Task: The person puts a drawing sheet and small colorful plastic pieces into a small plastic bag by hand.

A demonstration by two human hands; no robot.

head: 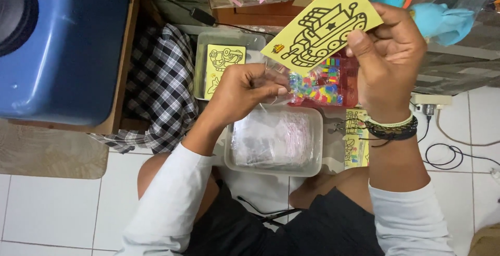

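Gripping yellow card (320,27), right hand (388,60) closed; left hand (245,89) pinching clear bag (276,86) below.

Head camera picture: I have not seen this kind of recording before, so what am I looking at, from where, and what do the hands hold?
There is no machine here. A person wears one camera on the head, so you look down at their own two arms in white sleeves, above their knees and a white tiled floor.

The right hand, with dark bracelets on the wrist, holds up a yellow card printed with a black outline of a tank. The left hand pinches a small clear plastic bag of colourful pieces between its fingers.

Below them lies a grey tray of clear plastic bags. A second tray further up holds another yellow card. At the left are a checked cloth and a big blue container.
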